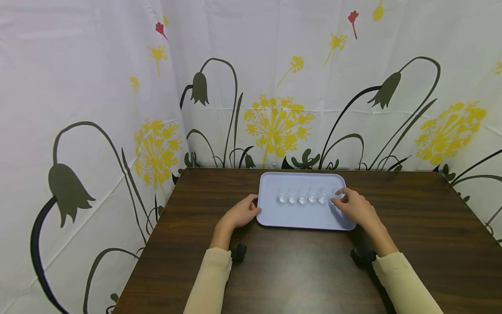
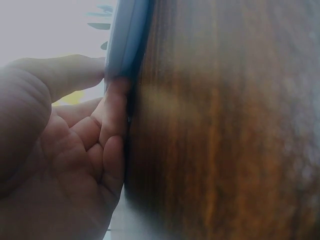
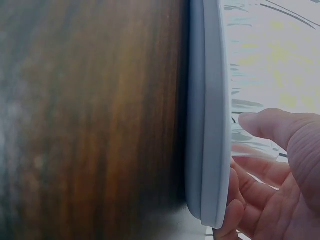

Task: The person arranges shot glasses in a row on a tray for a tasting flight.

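A pale lavender tray (image 1: 302,220) lies on the table, with several small clear cups (image 1: 303,197) in a row across it. At the tray's left edge my left hand (image 1: 244,211) pinches the rim; in the left wrist view the thumb is on one side of the tray edge (image 2: 131,45) and fingertips are on the other. My right hand (image 1: 357,209) pinches the cup at the row's right end (image 1: 336,192) between thumb and fingers. The right wrist view shows this clear cup (image 3: 255,146) beyond the tray's rim, partly hidden by the fingers.
The dark wooden table (image 1: 298,270) extends around the tray. A white curtain (image 1: 274,35) printed with flowers hangs behind and to the left. Dark wrist devices (image 1: 238,253) sit at both cuffs.
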`<state>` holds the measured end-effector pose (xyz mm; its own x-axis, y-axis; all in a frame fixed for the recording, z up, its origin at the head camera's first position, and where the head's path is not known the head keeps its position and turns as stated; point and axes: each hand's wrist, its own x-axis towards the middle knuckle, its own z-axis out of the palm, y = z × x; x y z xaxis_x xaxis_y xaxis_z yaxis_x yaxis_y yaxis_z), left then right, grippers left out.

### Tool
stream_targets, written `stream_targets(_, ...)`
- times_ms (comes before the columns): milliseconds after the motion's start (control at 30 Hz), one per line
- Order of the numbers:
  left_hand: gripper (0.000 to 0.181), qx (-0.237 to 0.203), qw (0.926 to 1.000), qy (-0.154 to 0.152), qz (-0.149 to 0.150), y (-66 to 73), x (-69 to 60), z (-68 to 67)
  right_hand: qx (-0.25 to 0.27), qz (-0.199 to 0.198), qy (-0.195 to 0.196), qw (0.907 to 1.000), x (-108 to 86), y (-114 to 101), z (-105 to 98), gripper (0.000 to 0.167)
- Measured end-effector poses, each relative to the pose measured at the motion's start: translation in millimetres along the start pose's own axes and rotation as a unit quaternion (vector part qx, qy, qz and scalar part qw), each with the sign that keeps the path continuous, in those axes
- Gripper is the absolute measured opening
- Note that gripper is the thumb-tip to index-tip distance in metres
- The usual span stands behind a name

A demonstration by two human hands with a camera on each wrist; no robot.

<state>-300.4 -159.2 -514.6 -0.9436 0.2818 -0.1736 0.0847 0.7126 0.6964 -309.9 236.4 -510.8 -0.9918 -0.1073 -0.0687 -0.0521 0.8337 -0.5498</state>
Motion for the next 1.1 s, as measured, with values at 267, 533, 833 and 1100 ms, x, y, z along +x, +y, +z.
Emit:
stream_targets(267,0.055,-0.002,0.9999,-0.011,0.007,-5.3,4.7,-0.5,0.006,0.009,-0.011,0.9999,-2.1,1.4,1.2,0.052)
stream_targets(533,0.057,-0.008,0.9996,-0.016,0.024,-13.1,11.3,5.3,0.009,0.014,-0.016,0.9997,-7.3,3.8,-2.6,0.056)
stream_targets(833,0.055,-0.018,0.9995,-0.024,0.01,-5.8,1.2,-10.7,0.048,-0.028,-0.043,0.9975,-2.0,3.2,-12.4,0.048)
stream_targets(1100,0.056,-0.003,0.9991,-0.04,-0.015,-10.2,-15.2,-39.0,0.048,-0.043,-0.012,0.9979,-12.9,-3.6,-49.0,0.047)
